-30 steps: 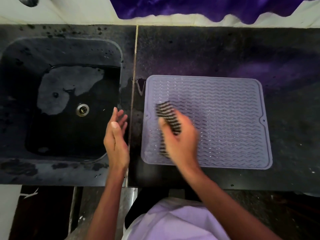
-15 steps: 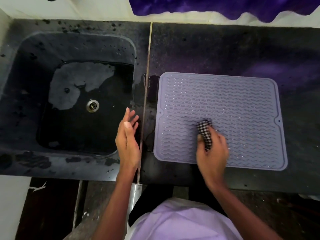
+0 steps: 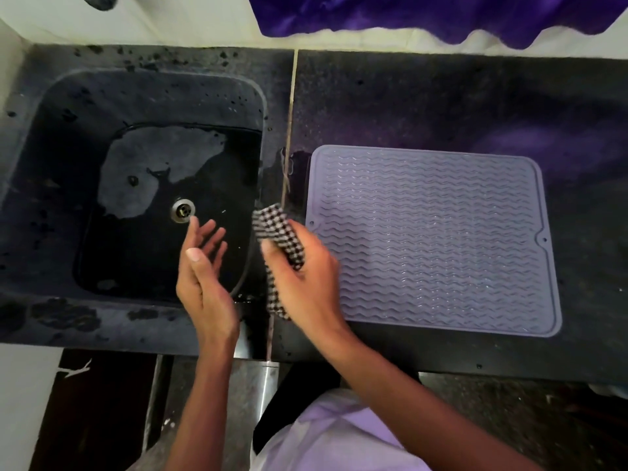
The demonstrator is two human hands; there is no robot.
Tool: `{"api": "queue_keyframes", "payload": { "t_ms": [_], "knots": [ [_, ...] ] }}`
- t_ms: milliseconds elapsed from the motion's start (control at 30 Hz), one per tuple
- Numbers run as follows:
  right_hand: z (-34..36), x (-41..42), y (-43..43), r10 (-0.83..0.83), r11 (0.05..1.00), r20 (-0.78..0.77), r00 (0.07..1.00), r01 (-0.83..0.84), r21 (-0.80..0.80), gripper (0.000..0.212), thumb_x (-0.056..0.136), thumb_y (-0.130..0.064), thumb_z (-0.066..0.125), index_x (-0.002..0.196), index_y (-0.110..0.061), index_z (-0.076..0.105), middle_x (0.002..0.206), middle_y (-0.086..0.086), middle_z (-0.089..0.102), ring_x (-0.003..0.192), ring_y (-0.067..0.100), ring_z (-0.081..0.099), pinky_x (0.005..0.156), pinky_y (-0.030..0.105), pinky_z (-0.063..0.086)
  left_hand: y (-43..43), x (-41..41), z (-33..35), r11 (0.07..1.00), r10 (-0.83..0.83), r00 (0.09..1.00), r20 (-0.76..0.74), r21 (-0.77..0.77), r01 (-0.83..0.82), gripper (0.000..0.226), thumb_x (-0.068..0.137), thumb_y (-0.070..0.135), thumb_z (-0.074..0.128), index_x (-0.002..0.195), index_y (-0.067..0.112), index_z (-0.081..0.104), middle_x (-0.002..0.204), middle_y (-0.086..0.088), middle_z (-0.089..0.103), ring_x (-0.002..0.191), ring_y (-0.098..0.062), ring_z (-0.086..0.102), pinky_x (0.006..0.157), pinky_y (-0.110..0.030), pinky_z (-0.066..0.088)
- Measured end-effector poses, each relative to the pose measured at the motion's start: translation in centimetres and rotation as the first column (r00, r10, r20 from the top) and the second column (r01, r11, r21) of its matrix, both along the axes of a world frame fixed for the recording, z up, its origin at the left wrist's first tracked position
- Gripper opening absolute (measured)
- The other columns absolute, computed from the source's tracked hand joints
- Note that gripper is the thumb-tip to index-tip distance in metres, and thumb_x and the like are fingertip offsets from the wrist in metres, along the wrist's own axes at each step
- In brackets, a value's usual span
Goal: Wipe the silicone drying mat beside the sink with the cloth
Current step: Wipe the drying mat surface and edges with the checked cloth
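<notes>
Right hand (image 3: 306, 280) grips the checked cloth (image 3: 278, 232) at centre frame, at the mat's (image 3: 431, 239) left edge; the mat's long side runs rightward. Left hand (image 3: 204, 266), fingers spread, hovers over the sink (image 3: 51, 164).

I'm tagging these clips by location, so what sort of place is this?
Probably a kitchen: a dark stone sink with a round metal drain set in a speckled dark counter, and a ribbed lilac silicone drying mat beside it.

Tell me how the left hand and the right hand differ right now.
The left hand is open and holds nothing; the right hand grips the checked cloth. The left hand is over the sink; the right hand is at the left edge of the mat. Both are bare.
</notes>
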State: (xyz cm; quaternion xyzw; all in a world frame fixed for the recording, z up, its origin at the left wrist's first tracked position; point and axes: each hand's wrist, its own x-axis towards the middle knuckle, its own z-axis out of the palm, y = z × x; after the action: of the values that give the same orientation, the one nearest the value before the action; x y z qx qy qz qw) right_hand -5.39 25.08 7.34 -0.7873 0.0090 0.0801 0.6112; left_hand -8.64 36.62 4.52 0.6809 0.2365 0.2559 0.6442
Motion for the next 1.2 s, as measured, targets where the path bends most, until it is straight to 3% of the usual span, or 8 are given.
{"api": "queue_keyframes", "payload": {
  "t_ms": [133, 300, 433, 567, 733, 867, 1100, 1200],
  "knots": [
    [1.5, 1.1, -7.5, -0.088, 0.99, -0.009, 0.996, 0.087, -0.108, 0.04, 0.086, -0.045, 0.059, 0.121, -0.025, 0.062, 0.099, 0.001, 0.067, 0.083, 0.02, 0.065, 0.068, 0.041, 0.057, -1.7, 0.5, -0.6, 0.998, -0.031, 0.999, -0.026, -0.049, 0.029, 0.061, 0.103, 0.045, 0.033, 0.149, 0.006, 0.042, 0.14, -0.016, 0.057, 0.128, -0.026, 0.058, 0.109, -0.043, 0.046],
    [-1.2, 0.8, -16.7, -0.224, 0.815, 0.104, 0.969, 0.245, -0.525, 0.037, 0.091, -0.02, 0.065, 0.127, -0.011, 0.061, 0.111, 0.008, 0.064, 0.094, 0.012, 0.053, 0.081, -0.002, 0.029, -3.8, 0.7, -2.1, 0.989, -0.141, 0.985, -0.098, -0.063, 0.136, 0.053, 0.101, 0.047, 0.04, 0.144, 0.017, 0.05, 0.134, -0.01, 0.062, 0.126, -0.022, 0.06, 0.109, -0.044, 0.047],
    [-4.5, -1.5, -15.4, -0.264, 0.79, 0.087, 0.961, 0.267, -0.551, 0.042, 0.088, -0.022, 0.059, 0.126, -0.006, 0.061, 0.11, 0.016, 0.06, 0.101, 0.028, 0.057, 0.089, 0.016, 0.032, -4.7, 0.6, -3.2, 0.974, -0.226, 0.959, -0.17, -0.017, 0.226, 0.042, 0.101, 0.049, 0.042, 0.138, 0.032, 0.055, 0.132, -0.001, 0.064, 0.125, -0.017, 0.06, 0.108, -0.05, 0.048],
    [-5.0, -3.4, -9.0, -0.275, 0.845, 0.073, 0.959, 0.277, -0.458, 0.043, 0.087, -0.009, 0.067, 0.129, -0.011, 0.06, 0.112, 0.008, 0.056, 0.094, 0.004, 0.047, 0.088, -0.002, 0.029, -4.7, 0.1, -3.3, 0.968, -0.242, 0.955, -0.169, 0.018, 0.249, 0.045, 0.104, 0.042, 0.041, 0.142, 0.024, 0.054, 0.133, -0.001, 0.064, 0.126, -0.019, 0.06, 0.107, -0.051, 0.048],
    [-5.0, -3.1, -1.5, -0.143, 0.943, 0.002, 0.99, 0.137, -0.302, 0.043, 0.085, -0.011, 0.066, 0.128, -0.015, 0.062, 0.109, 0.005, 0.059, 0.094, 0.004, 0.05, 0.093, 0.004, 0.032, -2.6, -0.1, -2.3, 0.991, -0.129, 0.985, -0.11, 0.031, 0.133, 0.051, 0.104, 0.039, 0.038, 0.145, 0.01, 0.05, 0.133, -0.012, 0.062, 0.124, -0.025, 0.061, 0.106, -0.05, 0.049],
    [-3.3, -2.2, 2.3, 0.037, 0.991, -0.042, 0.998, -0.042, -0.124, 0.038, 0.088, -0.022, 0.064, 0.126, -0.02, 0.063, 0.108, 0.001, 0.065, 0.099, 0.009, 0.06, 0.094, 0.027, 0.047, 0.0, -0.3, -1.2, 0.994, -0.058, 0.995, -0.086, 0.082, 0.065, 0.052, 0.106, 0.037, 0.035, 0.147, 0.007, 0.047, 0.135, -0.014, 0.06, 0.126, -0.027, 0.06, 0.107, -0.052, 0.048],
    [0.2, -0.3, -4.9, -0.119, 0.991, -0.004, 0.993, 0.119, -0.063, 0.029, 0.088, -0.04, 0.063, 0.113, -0.026, 0.066, 0.094, 0.002, 0.068, 0.081, 0.021, 0.065, 0.068, 0.048, 0.056, 0.8, -0.6, -1.0, 0.998, -0.014, 0.995, -0.1, 0.064, 0.02, 0.05, 0.105, 0.04, 0.036, 0.145, 0.012, 0.049, 0.133, -0.015, 0.061, 0.124, -0.026, 0.061, 0.105, -0.046, 0.05],
    [0.1, 0.9, -11.9, -0.229, 0.942, 0.029, 0.973, 0.229, -0.245, 0.031, 0.09, -0.036, 0.064, 0.116, -0.019, 0.066, 0.101, 0.006, 0.067, 0.086, 0.022, 0.063, 0.074, 0.036, 0.056, -0.8, -0.4, -1.7, 0.999, -0.041, 0.992, -0.121, 0.025, 0.044, 0.052, 0.104, 0.041, 0.039, 0.143, 0.01, 0.052, 0.13, -0.012, 0.063, 0.122, -0.025, 0.062, 0.105, -0.048, 0.05]
  ]
}}
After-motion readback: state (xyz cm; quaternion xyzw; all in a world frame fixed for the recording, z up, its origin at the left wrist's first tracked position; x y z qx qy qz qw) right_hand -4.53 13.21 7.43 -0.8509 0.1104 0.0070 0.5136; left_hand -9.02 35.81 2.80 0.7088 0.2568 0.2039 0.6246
